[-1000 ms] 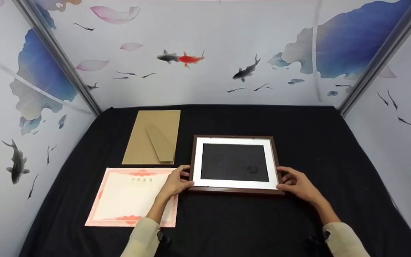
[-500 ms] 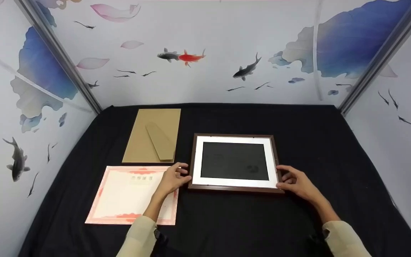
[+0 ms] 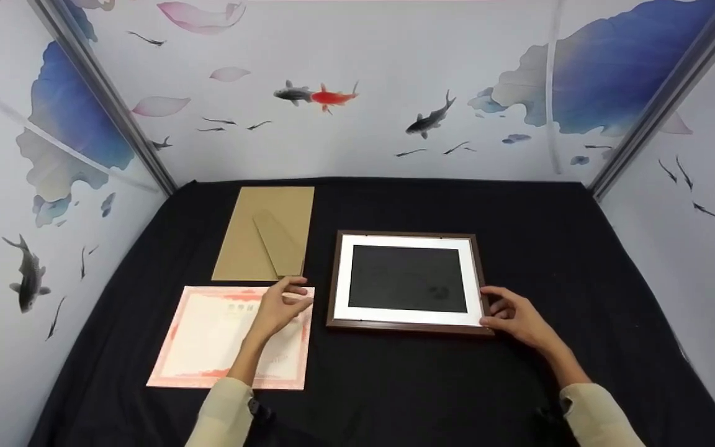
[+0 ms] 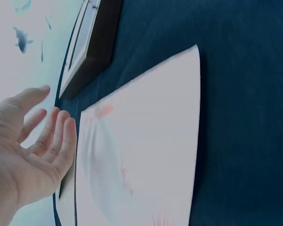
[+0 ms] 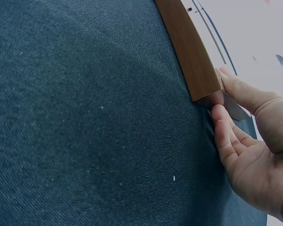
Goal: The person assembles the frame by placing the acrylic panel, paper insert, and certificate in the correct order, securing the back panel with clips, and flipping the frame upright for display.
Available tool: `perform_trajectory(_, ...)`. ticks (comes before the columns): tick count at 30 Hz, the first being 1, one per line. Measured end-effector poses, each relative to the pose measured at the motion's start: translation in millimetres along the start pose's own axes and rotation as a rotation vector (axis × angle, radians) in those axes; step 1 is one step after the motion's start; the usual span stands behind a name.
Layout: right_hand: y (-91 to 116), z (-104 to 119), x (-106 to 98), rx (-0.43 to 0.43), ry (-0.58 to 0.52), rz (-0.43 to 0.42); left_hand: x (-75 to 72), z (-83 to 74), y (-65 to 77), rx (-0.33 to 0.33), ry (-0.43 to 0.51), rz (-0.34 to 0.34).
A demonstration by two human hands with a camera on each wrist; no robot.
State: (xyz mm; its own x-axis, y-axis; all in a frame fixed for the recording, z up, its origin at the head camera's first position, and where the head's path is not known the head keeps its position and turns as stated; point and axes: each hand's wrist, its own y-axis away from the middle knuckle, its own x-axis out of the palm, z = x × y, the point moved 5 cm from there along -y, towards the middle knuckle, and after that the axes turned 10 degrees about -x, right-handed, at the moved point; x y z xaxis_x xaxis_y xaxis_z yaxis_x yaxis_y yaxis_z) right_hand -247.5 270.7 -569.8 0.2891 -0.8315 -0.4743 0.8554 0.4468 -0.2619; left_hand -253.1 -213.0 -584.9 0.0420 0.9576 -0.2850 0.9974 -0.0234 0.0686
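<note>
- My left hand [image 3: 275, 313], left of centre in the head view, has relaxed, gently bent fingers with nothing in them; it hovers over the certificate [image 3: 221, 341], and I see no contact with the paper.
- My right hand [image 3: 519, 318], lower right of centre, holds the picture frame [image 3: 407, 326] at its near right corner, thumb and bent fingers against the edge.
- That frame lies flat, just right of centre in the head view, with a white mat [image 3: 346, 273] around a dark window.
- The certificate lies flat at lower left, printed side up, near the frame but apart from it.
- Just above it in the view lies the backing board [image 3: 236, 248], its stand leg [image 3: 280, 245] uppermost.
- I judge the step in hand as turning from the positioned, opened frame to the certificate. The next move, as I read it, calls for my left fingers to pick the sheet up by an edge without creasing it and carry it rightward to the frame; the board would then close it.
- My count: one picture frame, one mat, one certificate, one backing board with one leg, two hands, two pale sleeves [image 3: 599, 413].
- Outermost, the black-covered worktop [image 3: 395, 385] carries everything, with three painted panels [image 3: 357, 143] around it.
</note>
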Motion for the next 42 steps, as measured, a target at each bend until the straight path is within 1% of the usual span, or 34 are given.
perform_trajectory(2,0,2,0,0.004,-0.004,0.007,-9.6,1.7,2.9,0.003,0.015,-0.007)
perform_trajectory(5,1,-1,-1,0.013,-0.009,0.007,-25.6,4.3,8.5,0.000,0.009,-0.003)
perform_trajectory(7,3,-9,0,0.018,-0.002,0.007,-38.1,5.8,12.5,-0.008,-0.007,-0.002)
perform_trajectory(9,3,-19,0,0.019,0.008,0.009,-52.3,8.4,15.8,-0.020,-0.029,-0.015)
perform_trajectory(14,2,-35,0,0.032,-0.015,0.007,-89.4,17.0,23.5,-0.033,-0.078,-0.104)
perform_trajectory(18,3,-39,-2,0.031,-0.036,0.005,-112.1,23.2,34.0,-0.048,-0.086,-0.165)
perform_trajectory(22,4,-40,-2,0.023,-0.007,0.015,-127.0,27.8,46.5,-0.104,-0.112,-0.182)
perform_trajectory(25,3,-37,-1,0.021,0.015,0.017,-136.1,27.2,55.2,-0.118,-0.160,-0.186)
perform_trajectory(29,0,-24,1,0.023,0.006,0.023,-152.3,24.4,65.6,-0.102,-0.199,-0.191)
perform_trajectory(31,-1,-19,1,0.022,-0.005,0.023,-162.0,21.6,69.8,-0.079,-0.210,-0.193)
perform_trajectory(33,-2,-18,1,0.019,-0.007,0.023,-172.3,18.0,73.9,-0.057,-0.242,-0.203)
perform_trajectory(36,-1,-25,1,0.009,0.006,0.021,-186.9,13.4,79.8,-0.044,-0.313,-0.227)
perform_trajectory(38,0,-32,0,0.004,0.008,0.023,-195.1,13.7,83.2,-0.061,-0.356,-0.249)
perform_trajectory(40,1,-37,-1,0.002,-0.002,0.020,-200.6,17.3,85.7,-0.083,-0.384,-0.263)
perform_trajectory(42,2,-41,-3,0.003,-0.016,0.017,-203.4,23.8,87.2,-0.113,-0.392,-0.274)
